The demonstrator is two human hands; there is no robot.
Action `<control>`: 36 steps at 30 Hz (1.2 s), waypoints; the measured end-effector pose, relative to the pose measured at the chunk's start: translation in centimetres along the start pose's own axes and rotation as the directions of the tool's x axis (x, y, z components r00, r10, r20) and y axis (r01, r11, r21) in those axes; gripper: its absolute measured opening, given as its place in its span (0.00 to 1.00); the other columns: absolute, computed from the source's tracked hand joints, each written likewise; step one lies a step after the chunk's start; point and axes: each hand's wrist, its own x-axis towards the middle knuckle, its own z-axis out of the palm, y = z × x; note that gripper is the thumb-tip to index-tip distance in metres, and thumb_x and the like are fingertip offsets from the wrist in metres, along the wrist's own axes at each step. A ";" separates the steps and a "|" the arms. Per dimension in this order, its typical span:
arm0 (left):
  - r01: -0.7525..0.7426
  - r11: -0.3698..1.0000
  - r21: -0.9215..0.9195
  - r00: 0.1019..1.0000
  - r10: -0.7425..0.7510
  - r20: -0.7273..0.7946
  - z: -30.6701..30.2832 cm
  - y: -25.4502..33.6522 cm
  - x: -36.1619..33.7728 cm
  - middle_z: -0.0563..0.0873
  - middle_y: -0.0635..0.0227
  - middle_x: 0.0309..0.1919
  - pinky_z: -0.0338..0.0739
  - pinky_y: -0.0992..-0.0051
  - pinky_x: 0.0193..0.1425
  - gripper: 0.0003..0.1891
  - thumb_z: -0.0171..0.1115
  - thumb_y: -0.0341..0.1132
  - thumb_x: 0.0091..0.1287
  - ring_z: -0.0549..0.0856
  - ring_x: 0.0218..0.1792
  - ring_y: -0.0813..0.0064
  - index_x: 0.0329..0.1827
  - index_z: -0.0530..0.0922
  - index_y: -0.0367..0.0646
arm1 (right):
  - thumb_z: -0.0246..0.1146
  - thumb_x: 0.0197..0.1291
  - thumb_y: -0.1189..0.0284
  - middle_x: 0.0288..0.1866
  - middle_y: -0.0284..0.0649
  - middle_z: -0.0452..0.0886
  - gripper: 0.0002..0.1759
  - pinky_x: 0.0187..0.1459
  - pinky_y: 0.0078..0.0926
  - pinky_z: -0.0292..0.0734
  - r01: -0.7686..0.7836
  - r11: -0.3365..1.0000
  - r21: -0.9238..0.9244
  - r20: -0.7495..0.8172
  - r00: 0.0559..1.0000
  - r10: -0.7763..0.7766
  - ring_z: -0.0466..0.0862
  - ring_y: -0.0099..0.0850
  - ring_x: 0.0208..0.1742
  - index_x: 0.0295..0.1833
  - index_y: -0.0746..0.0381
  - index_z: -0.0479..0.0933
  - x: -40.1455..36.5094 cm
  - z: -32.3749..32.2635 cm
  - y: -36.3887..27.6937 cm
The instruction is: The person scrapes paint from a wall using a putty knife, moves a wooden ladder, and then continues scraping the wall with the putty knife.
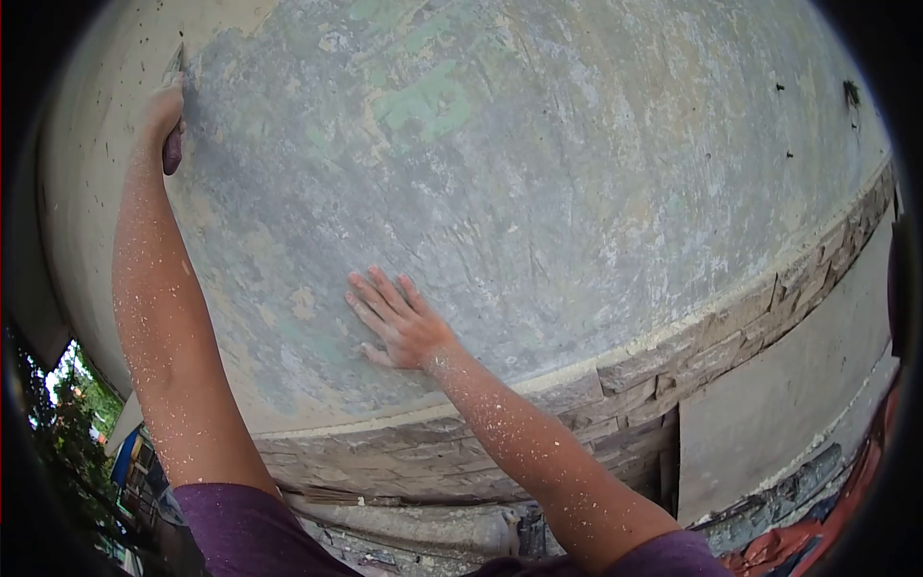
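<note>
High at the left, my left hand [166, 106] is closed around a scraper [172, 154]. The dark handle sticks out below my fist, and the thin blade points up against the wall [538, 192]. Patchy grey and green shows over most of that wall, with a cream layer along its left side. My right hand [409, 329] lies flat on the grey surface lower down, fingers spread, holding nothing. Pale flakes and dust cling to both forearms.
A band of rough stone cladding [663, 370] runs along the wall's lower edge. Below it on the right is a flat grey panel [769, 385]. Reddish cloth [793, 543] lies at the bottom right. Green foliage [91, 394] shows at the lower left.
</note>
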 end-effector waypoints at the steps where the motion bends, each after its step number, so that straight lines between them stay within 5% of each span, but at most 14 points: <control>1: -0.173 0.984 0.031 0.984 0.175 -0.045 0.4 -0.5 -0.8 0.83 0.59 0.27 0.72 0.69 0.23 0.27 0.44 0.51 0.73 0.78 0.17 0.71 0.67 0.71 0.42 | 0.54 0.59 0.42 0.81 0.38 0.42 0.45 0.76 0.48 0.26 -0.003 0.999 -0.034 0.032 0.999 0.004 0.38 0.39 0.81 0.77 0.53 0.52 0.1 0.0 0.1; 7: -0.197 0.978 0.064 0.980 0.195 0.038 4.4 0.6 -15.8 0.86 0.52 0.40 0.78 0.67 0.31 0.26 0.47 0.47 0.72 0.84 0.23 0.64 0.73 0.64 0.53 | 0.58 0.56 0.44 0.80 0.40 0.43 0.47 0.77 0.48 0.27 0.014 0.999 -0.048 -0.069 0.997 -0.017 0.39 0.40 0.81 0.76 0.57 0.53 0.3 0.2 0.0; 9: -0.409 0.896 0.174 0.900 0.427 -0.082 8.0 -1.5 -18.7 0.85 0.50 0.44 0.82 0.64 0.40 0.26 0.47 0.46 0.72 0.87 0.36 0.54 0.73 0.63 0.54 | 0.58 0.57 0.46 0.80 0.38 0.43 0.47 0.77 0.47 0.28 0.004 0.997 -0.078 -0.048 0.999 -0.008 0.39 0.40 0.81 0.76 0.57 0.53 0.3 -0.2 -0.2; 11: -0.281 0.956 0.084 0.955 0.270 0.119 8.5 0.4 -24.3 0.81 0.42 0.51 0.76 0.58 0.52 0.26 0.48 0.45 0.72 0.82 0.52 0.46 0.74 0.61 0.59 | 0.58 0.57 0.47 0.81 0.37 0.44 0.46 0.77 0.46 0.30 0.000 0.992 -0.124 -0.041 0.999 -0.006 0.39 0.39 0.81 0.76 0.57 0.53 0.2 -0.6 -0.4; 15: -0.232 0.973 0.011 0.938 0.221 0.266 9.5 0.6 -31.2 0.83 0.43 0.47 0.76 0.55 0.51 0.26 0.48 0.44 0.72 0.82 0.48 0.46 0.74 0.61 0.60 | 0.58 0.57 0.56 0.80 0.35 0.45 0.43 0.77 0.43 0.37 0.042 0.998 -0.037 -0.007 0.999 -0.042 0.41 0.37 0.80 0.76 0.58 0.52 -4.1 0.7 -1.2; 17: -0.182 0.982 0.055 0.895 0.142 0.424 9.8 -0.3 -35.0 0.83 0.43 0.45 0.75 0.53 0.52 0.25 0.49 0.44 0.71 0.83 0.47 0.46 0.73 0.63 0.59 | 0.58 0.57 0.60 0.80 0.37 0.46 0.37 0.77 0.43 0.39 0.024 0.976 -0.218 0.132 0.991 0.005 0.42 0.36 0.80 0.72 0.60 0.60 -9.5 0.5 -3.3; 19: -0.198 0.979 0.042 0.839 0.147 0.523 9.9 -2.0 -39.7 0.84 0.44 0.41 0.76 0.53 0.51 0.26 0.51 0.44 0.70 0.84 0.45 0.47 0.71 0.65 0.58 | 0.56 0.59 0.65 0.76 0.42 0.57 0.29 0.75 0.42 0.47 -0.220 0.971 0.094 0.422 0.892 0.161 0.51 0.40 0.78 0.65 0.64 0.69 -14.3 -2.5 -6.4; 21: -0.101 0.995 0.028 0.750 0.058 0.659 9.7 -3.9 -44.8 0.84 0.43 0.41 0.76 0.54 0.50 0.26 0.53 0.42 0.68 0.84 0.45 0.48 0.71 0.66 0.54 | 0.54 0.61 0.68 0.70 0.48 0.67 0.22 0.71 0.39 0.58 -0.573 0.762 0.303 0.469 0.785 0.404 0.62 0.45 0.73 0.59 0.67 0.73 -21.0 -2.7 -9.0; 23: -0.033 0.956 -0.292 0.826 0.191 0.531 12.8 -8.7 -51.7 0.84 0.44 0.34 0.78 0.56 0.45 0.28 0.52 0.42 0.67 0.85 0.39 0.46 0.71 0.66 0.49 | 0.52 0.64 0.69 0.63 0.49 0.74 0.22 0.63 0.35 0.68 -0.819 0.177 0.545 0.618 0.535 0.576 0.74 0.46 0.63 0.62 0.67 0.71 -25.2 -7.1 -11.9; 24: 0.165 0.946 -0.279 0.801 0.037 0.598 11.3 -8.1 -54.3 0.85 0.44 0.34 0.77 0.56 0.46 0.27 0.51 0.40 0.67 0.85 0.39 0.47 0.70 0.67 0.46 | 0.52 0.64 0.69 0.63 0.49 0.74 0.22 0.63 0.35 0.68 -0.823 0.189 0.535 0.641 0.542 0.543 0.74 0.46 0.63 0.62 0.67 0.71 -26.6 -8.5 -13.7; 26: 0.417 0.832 -0.366 0.817 -0.167 0.552 10.7 -6.9 -60.2 0.85 0.49 0.33 0.77 0.59 0.44 0.24 0.52 0.39 0.67 0.85 0.36 0.51 0.64 0.71 0.39 | 0.51 0.67 0.68 0.60 0.44 0.76 0.22 0.55 0.30 0.74 -0.580 -0.404 0.707 0.696 0.468 0.545 0.80 0.36 0.54 0.64 0.64 0.69 -28.5 -10.8 -16.4; 27: 0.443 0.761 -0.474 0.869 -0.233 0.437 12.3 -7.7 -63.2 0.85 0.53 0.31 0.77 0.61 0.41 0.21 0.54 0.39 0.67 0.85 0.33 0.55 0.59 0.74 0.35 | 0.51 0.67 0.68 0.60 0.44 0.76 0.22 0.55 0.30 0.74 -0.602 -0.411 0.685 0.721 0.475 0.505 0.80 0.36 0.54 0.64 0.64 0.69 -28.3 -12.0 -16.8; 30: 0.788 0.295 -0.540 0.614 -0.329 0.717 12.5 -8.7 -66.3 0.81 0.68 0.23 0.73 0.72 0.33 0.16 0.56 0.43 0.69 0.80 0.27 0.75 0.37 0.74 0.36 | 0.51 0.64 0.77 0.51 0.39 0.77 0.22 0.45 0.23 0.78 -0.610 -0.593 0.526 0.843 0.282 0.458 0.81 0.25 0.44 0.65 0.67 0.65 -25.2 -17.5 -17.3; 36: 0.633 0.578 -0.515 0.675 -0.085 0.733 10.5 -7.9 -66.7 0.84 0.61 0.35 0.74 0.69 0.48 0.16 0.55 0.40 0.70 0.83 0.40 0.68 0.53 0.74 0.36 | 0.53 0.62 0.79 0.41 0.37 0.77 0.12 0.40 0.22 0.76 -0.775 -0.424 0.469 0.848 0.261 0.461 0.79 0.22 0.37 0.51 0.64 0.70 -27.8 -15.1 -15.4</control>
